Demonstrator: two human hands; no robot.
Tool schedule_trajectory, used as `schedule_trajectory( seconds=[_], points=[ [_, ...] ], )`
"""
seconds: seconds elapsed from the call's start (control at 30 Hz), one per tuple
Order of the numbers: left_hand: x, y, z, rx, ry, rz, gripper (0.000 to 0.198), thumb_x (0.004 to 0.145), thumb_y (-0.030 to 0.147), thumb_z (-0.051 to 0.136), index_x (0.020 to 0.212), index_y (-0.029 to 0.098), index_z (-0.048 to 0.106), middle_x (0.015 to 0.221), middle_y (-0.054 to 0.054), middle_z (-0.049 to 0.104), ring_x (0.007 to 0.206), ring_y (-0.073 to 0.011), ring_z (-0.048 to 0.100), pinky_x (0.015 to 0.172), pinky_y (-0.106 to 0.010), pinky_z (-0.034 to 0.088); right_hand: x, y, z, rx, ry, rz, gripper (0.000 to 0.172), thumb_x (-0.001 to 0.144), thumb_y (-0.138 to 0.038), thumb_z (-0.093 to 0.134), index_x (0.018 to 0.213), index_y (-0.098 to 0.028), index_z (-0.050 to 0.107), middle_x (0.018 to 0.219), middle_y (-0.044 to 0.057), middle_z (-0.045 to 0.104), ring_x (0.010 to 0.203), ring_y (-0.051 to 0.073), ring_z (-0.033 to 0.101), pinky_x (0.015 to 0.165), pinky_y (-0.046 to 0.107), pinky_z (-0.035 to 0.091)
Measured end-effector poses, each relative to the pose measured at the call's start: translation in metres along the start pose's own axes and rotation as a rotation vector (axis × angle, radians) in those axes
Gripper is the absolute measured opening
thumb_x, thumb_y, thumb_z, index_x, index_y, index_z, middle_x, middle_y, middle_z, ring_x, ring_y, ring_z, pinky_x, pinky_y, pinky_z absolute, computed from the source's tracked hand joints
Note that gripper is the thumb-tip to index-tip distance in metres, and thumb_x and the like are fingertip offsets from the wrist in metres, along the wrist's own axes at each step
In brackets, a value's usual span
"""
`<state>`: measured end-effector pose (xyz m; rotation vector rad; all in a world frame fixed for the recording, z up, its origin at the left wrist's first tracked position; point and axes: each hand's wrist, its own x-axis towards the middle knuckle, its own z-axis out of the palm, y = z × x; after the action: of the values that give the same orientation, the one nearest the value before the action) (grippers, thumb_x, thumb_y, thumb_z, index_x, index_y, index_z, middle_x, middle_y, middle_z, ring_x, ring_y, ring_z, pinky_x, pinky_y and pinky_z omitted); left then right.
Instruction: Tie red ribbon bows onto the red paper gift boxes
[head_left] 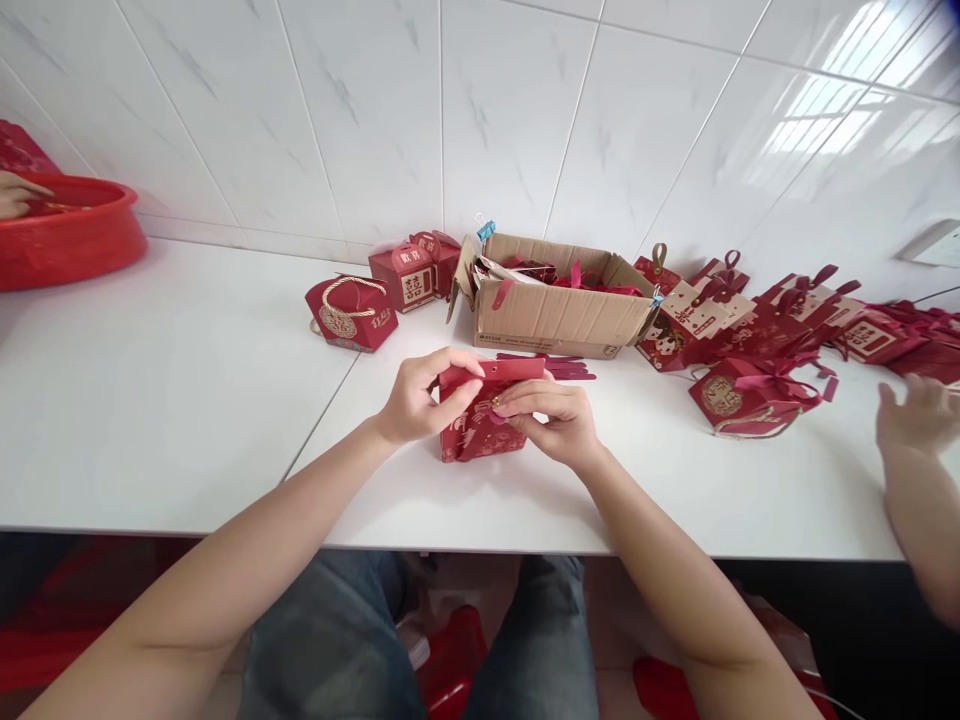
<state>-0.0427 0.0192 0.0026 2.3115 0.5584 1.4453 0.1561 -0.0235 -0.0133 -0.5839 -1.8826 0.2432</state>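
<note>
Bare forearms point(277, 545) frame a red box point(487, 437) between left grip point(424, 397), pinching its flap point(521, 370), and right grip point(556, 416), pinching a stud point(496, 402).

- i have one view, from a camera worn on the person's head, facing forward and down over the white table point(187, 400).
- it sits near: the left hand point(424, 395) and right hand point(556, 412) show mid-frame.
- my picture is wide, taking in tiled wall point(375, 130) at the top, legs point(322, 640) at the bottom.
</note>
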Motion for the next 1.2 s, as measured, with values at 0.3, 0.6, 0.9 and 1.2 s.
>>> schedule_trajectory(
  seconds=[0.3,0.6,0.9,1.2],
  points=[
    [-0.007,0.0,0.015,-0.094,0.061,-0.132,0.039,0.084,0.024,0.06,0.12,0.019,0.045,0.098,-0.008,0.072,0.087,-0.018,0.069,0.075,-0.028,0.055,-0.003,-0.005,0.002,-0.184,0.299,0.259,0.006,0.075,-0.028,0.075,0.075,-0.034,0.075,0.109,0.003,0.059,0.108,0.024,0.055,0.091,0.045,0.047],
    [-0.01,0.01,0.017,-0.056,0.025,0.034,0.036,0.086,0.015,0.056,0.119,0.02,0.042,0.099,-0.007,0.072,0.091,-0.0173,0.07,0.082,-0.029,0.054,-0.003,-0.004,0.002,-0.111,0.216,0.228,0.008,0.08,-0.026,0.069,0.077,-0.031,0.074,0.129,0.002,0.053,0.123,0.027,0.048,0.1,0.05,0.043],
    [-0.018,0.01,0.018,-0.065,0.032,0.132,0.025,0.086,0.014,0.052,0.11,0.02,0.047,0.098,-0.008,0.067,0.089,-0.0179,0.068,0.078,-0.031,0.057,-0.003,-0.011,0.001,-0.068,0.197,0.134,0.008,0.077,-0.024,0.071,0.075,-0.031,0.073,0.12,0.003,0.058,0.118,0.027,0.05,0.103,0.053,0.039],
    [-0.02,0.009,0.016,-0.127,0.017,0.096,0.024,0.089,0.014,0.047,0.112,0.02,0.046,0.102,-0.009,0.066,0.095,-0.0195,0.067,0.083,-0.036,0.055,-0.003,-0.014,0.001,-0.14,0.178,0.125,0.005,0.079,-0.025,0.069,0.077,-0.029,0.071,0.118,0.004,0.06,0.118,0.027,0.049,0.104,0.054,0.039]
  ],
)
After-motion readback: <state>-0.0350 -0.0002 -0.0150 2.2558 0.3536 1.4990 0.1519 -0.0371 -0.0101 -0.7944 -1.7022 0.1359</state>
